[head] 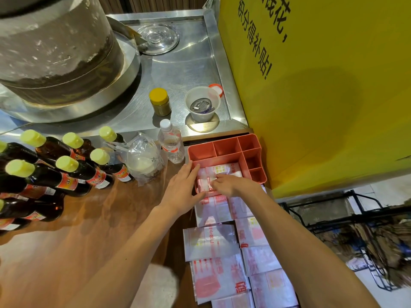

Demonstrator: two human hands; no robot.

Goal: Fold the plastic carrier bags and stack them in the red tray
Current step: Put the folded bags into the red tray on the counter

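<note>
Unfolded bags: flat white plastic carrier bags with red print lie nearest, behind both wrists, seemingly waiting for folding.
Left hand: the left hand lies flat, fingers straight and together, against the tray's left wall, likely steadying it.
Right hand: the right hand has curled fingers on a small folded bag, apparently pressing it down; an actual pinch cannot be told.
Tray: the red plastic compartment tray holds folded bags just beyond the fingertips; its small compartments lie farther.

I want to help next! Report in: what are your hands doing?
Left hand flat against red tray edge. Right hand pressing folded bag into tray. Loose bags waiting; nothing blocking.
</note>
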